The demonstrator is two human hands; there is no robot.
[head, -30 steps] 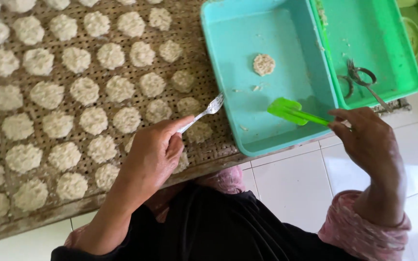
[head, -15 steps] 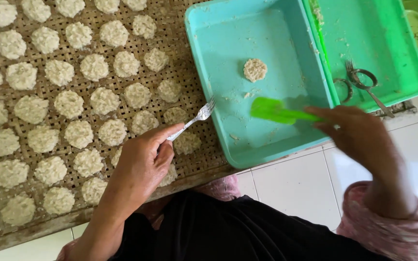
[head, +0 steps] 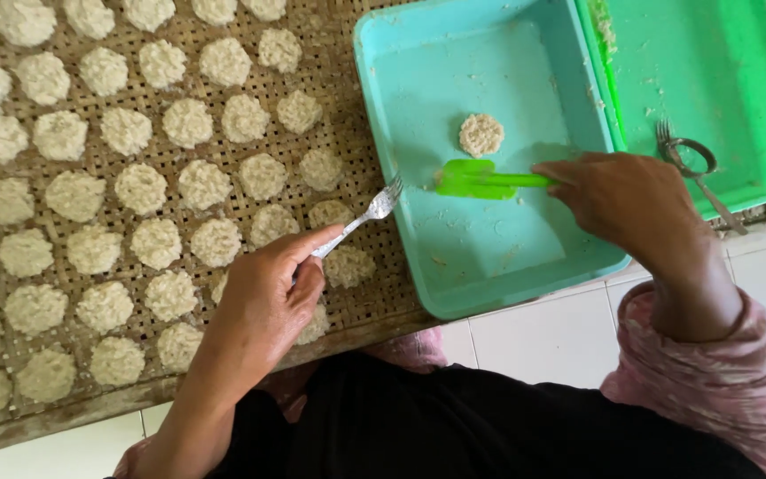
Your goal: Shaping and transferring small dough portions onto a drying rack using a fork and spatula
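Turquoise tray [head: 489,266], bright green spatula [head: 480,179], darker green tray [head: 720,80], silver fork [head: 361,222], off-white patties [head: 161,182] on brown woven mat [head: 347,98], pink speckled sleeve [head: 711,355], white tiles [head: 543,337].

Home food-making spot on a white tiled floor [head: 543,341], woven bamboo drying mat [head: 330,84] covered in rows of pale round patties [head: 161,64], turquoise tray [head: 489,257], green tray [head: 729,80]

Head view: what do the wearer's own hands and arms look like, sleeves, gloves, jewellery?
Both hands are bare, no gloves. The right hand comes out of a pink patterned sleeve gathered at the forearm. The left hand and its forearm are uncovered as far as the frame shows. No rings, watch or bracelet can be seen on either. Dark clothing covers the lap.
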